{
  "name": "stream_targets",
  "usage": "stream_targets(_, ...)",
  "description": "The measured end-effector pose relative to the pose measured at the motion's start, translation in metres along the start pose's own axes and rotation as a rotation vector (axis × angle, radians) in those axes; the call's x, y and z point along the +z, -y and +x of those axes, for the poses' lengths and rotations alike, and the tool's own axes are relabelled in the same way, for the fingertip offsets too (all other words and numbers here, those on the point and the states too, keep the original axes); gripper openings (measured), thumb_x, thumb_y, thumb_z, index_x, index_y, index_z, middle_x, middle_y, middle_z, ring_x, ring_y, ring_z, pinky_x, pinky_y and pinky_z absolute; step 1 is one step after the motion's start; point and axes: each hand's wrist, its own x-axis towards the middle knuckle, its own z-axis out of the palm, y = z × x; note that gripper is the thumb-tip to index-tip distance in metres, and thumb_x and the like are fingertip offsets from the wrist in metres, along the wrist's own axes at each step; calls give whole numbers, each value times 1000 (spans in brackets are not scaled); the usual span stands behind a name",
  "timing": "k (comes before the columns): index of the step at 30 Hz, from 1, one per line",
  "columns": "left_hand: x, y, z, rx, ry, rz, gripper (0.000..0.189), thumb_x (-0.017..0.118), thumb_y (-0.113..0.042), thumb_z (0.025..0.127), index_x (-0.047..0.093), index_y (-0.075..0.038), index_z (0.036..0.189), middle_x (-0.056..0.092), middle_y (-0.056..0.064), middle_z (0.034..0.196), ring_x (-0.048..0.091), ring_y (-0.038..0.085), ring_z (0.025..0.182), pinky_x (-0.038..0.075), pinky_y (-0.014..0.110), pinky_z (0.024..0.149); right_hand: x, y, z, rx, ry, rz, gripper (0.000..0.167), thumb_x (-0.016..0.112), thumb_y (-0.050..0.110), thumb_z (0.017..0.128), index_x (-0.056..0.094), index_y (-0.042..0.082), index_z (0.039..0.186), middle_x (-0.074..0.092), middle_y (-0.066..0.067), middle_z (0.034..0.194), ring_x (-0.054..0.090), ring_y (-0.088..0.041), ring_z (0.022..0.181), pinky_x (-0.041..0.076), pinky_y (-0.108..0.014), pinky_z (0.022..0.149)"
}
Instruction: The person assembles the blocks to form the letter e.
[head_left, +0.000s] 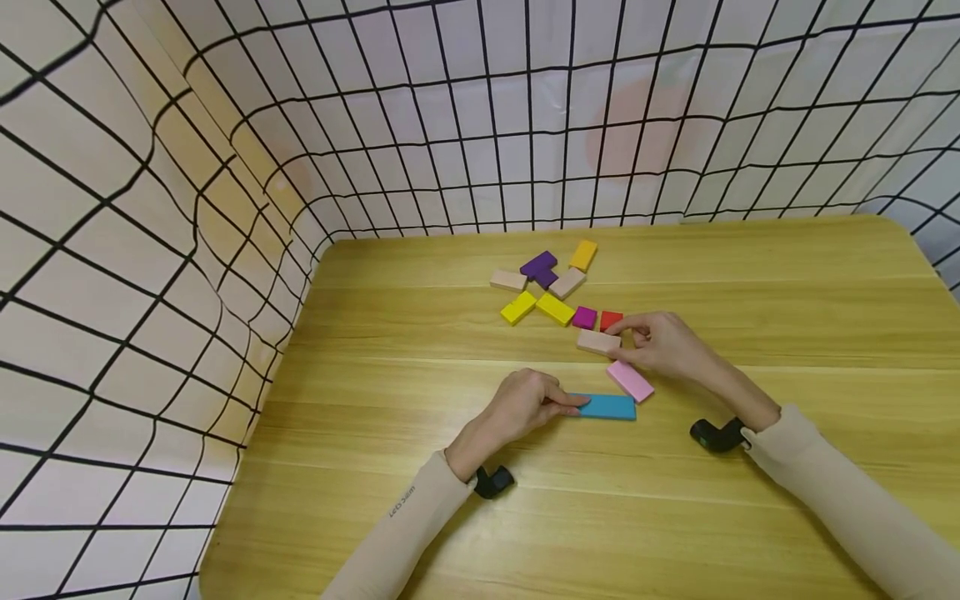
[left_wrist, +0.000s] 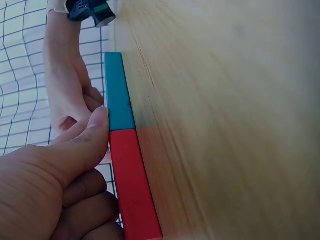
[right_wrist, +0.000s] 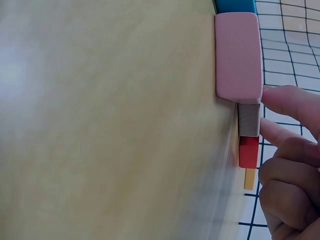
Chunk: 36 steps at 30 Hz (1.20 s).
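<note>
The left hand (head_left: 525, 400) pinches the left end of a flat blue block (head_left: 609, 407) lying on the table. In the left wrist view, a red block (left_wrist: 134, 185) lies end to end with that blue block (left_wrist: 118, 90), beside the curled fingers. Farther right, the right hand (head_left: 663, 346) has thumb and forefinger at the right end of a plain wooden block (head_left: 597, 342). A small red block (head_left: 611, 320) sits just behind it, partly covered by the forefinger. A pink block (head_left: 630, 381) lies slanted between the wooden block and the blue one.
Behind the hands lie a magenta block (head_left: 584, 317), two yellow blocks (head_left: 555, 309), purple blocks (head_left: 538, 265), an orange block (head_left: 583, 255) and more plain wooden blocks (head_left: 508, 280). A black wire grid (head_left: 487, 125) borders the wooden table (head_left: 390, 333) at the back and left.
</note>
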Motion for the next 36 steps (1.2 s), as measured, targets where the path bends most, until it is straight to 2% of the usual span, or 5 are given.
stream_targets(5,0,0,0,22,-2,30,23,77,-22,93,79,-20,116,76,-1,76,57,-1,62,37,10,54,-1,2,1,4,3,-2,24,85,22,88,79,8,106,41,4,61,35,-9,55,27,-23,54)
stream_targets(10,0,1,0,24,-4,15,23,77,-22,93,79,-21,116,76,-1,76,59,0,64,38,11,54,-1,5,2,14,6,-20,23,86,26,86,79,9,99,41,4,60,37,-11,56,27,-24,55)
stream_targets(20,0,1,0,20,-5,15,23,76,-24,94,79,-22,117,78,-3,80,56,-5,65,36,9,55,0,13,5,22,13,-42,28,87,28,84,78,6,100,44,2,61,39,-13,56,26,-23,54)
stream_targets(27,1,2,-1,25,-9,28,23,77,-25,94,79,-23,117,77,-3,80,60,-2,65,38,10,55,1,16,5,18,27,-29,30,88,26,83,78,4,101,47,1,62,41,-12,55,27,-23,53)
stream_targets(36,1,2,0,29,-11,5,24,77,-23,94,79,-21,117,75,-1,76,49,-5,61,35,11,53,-1,18,2,16,22,-50,36,90,31,81,77,2,99,44,2,62,40,-13,58,26,-24,53)
